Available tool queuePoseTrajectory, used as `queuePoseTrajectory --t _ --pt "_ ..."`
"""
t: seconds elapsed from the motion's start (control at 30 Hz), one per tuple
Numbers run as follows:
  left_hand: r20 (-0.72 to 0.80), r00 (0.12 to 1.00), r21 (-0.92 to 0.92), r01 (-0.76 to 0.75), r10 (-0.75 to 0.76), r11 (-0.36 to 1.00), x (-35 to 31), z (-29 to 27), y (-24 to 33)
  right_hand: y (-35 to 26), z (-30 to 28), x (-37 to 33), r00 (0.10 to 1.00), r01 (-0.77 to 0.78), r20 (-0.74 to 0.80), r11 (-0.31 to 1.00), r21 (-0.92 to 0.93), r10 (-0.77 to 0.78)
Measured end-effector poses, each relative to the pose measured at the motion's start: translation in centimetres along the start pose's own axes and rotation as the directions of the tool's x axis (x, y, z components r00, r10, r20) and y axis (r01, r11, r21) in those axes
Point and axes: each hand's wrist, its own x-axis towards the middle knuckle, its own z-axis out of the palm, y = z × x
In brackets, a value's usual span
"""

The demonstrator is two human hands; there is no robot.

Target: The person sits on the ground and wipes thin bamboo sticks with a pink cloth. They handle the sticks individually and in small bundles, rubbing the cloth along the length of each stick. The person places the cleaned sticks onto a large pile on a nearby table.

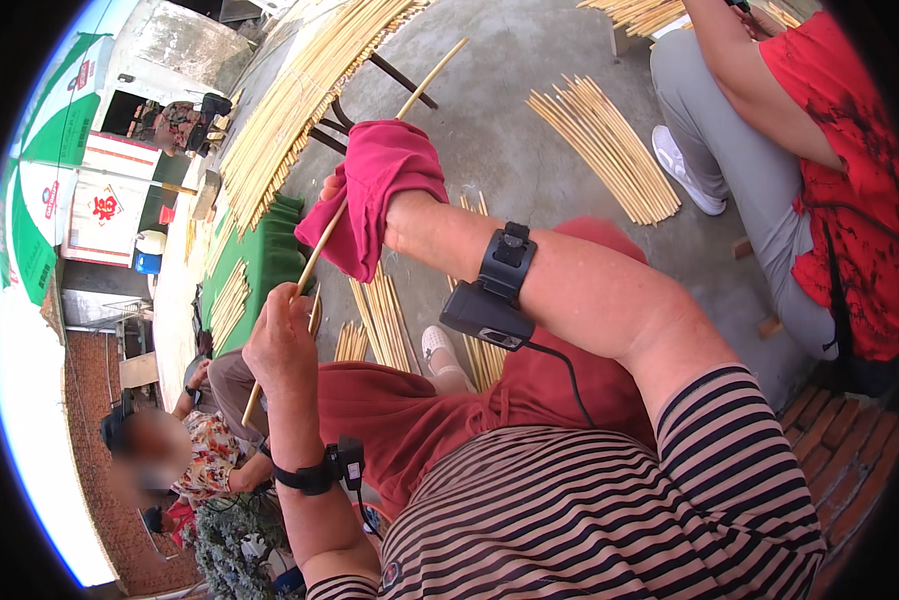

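By the left hand, a stick is grasped near its lower end, while by the right hand, mostly hidden in the folds, a pink cloth is clasped around it farther up. Long, thin, pale yellow-brown and nearly straight, the stick is held aslant in the air in front of the body, its far end seen bare beyond the cloth against the grey floor. A row of similar sticks is carried on a dark-legged stand, and to the right a bundle is spread on the floor.
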Motion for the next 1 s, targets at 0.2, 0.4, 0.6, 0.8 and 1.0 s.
queuePoseTrajectory --t 0.2,0.4,0.6,0.8,1.0 --pt "0.251 0.960 -0.160 0.168 -0.124 0.973 -0.6 -4.3 0.4 -5.7 -1.0 -0.2 0.971 0.216 0.071 0.967 0.138 -0.227" --pt "0.690 0.677 -0.502 0.702 -0.256 0.504 -3.1 -6.5 -1.9 -8.6 -0.9 -0.3 0.968 0.246 0.008 0.954 0.170 -0.251" --pt "0.758 0.649 -0.633 0.757 -0.070 0.163 -3.6 -0.8 -1.8 -4.8 -0.6 -0.2 0.978 0.209 -0.029 0.975 0.068 -0.208" --pt "0.804 0.573 -0.587 0.808 0.159 0.054 1.1 5.1 -0.6 0.5 -2.6 0.0 0.997 0.075 0.039 0.964 -0.257 -0.067" --pt "0.847 0.368 -0.489 0.823 0.383 0.290 1.5 8.3 -3.3 -6.3 -7.4 5.9 0.833 0.193 0.414 0.894 0.404 -0.367"
